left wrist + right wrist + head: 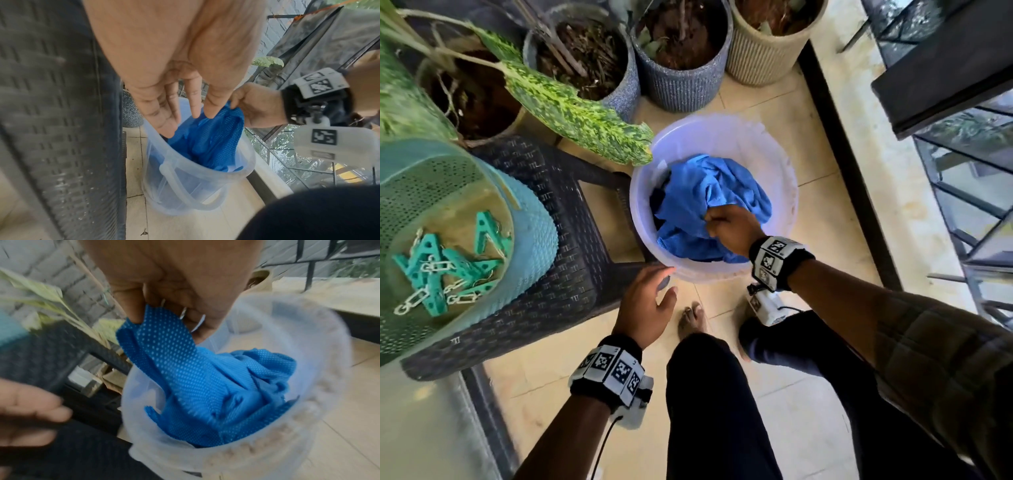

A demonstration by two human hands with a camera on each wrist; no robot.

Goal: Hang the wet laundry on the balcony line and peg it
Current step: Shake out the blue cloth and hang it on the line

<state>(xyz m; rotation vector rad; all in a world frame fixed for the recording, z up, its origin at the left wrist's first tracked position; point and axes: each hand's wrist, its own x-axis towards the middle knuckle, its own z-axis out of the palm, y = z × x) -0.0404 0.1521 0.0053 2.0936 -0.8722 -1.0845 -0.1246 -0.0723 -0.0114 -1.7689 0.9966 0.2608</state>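
A blue mesh garment (705, 198) (213, 138) (205, 386) lies bunched inside a translucent white bucket (784, 178) (185, 194) (308, 353) on the tiled floor. My right hand (729, 228) (252, 105) (164, 305) grips a fold of the garment and holds it above the bucket's rim. My left hand (650, 301) (185, 105) (26, 415) hovers with straight fingers at the bucket's near-left rim, holding nothing. Green pegs (448, 267) lie in a teal perforated basket (530, 219) on a dark woven stool (571, 260) at the left.
Several plant pots (681, 58) stand behind the bucket, and a variegated leaf (571, 109) overhangs its left rim. A dark floor strip (849, 171) and a glass railing (969, 192) run along the right. My legs and bare feet (691, 318) stand just before the bucket.
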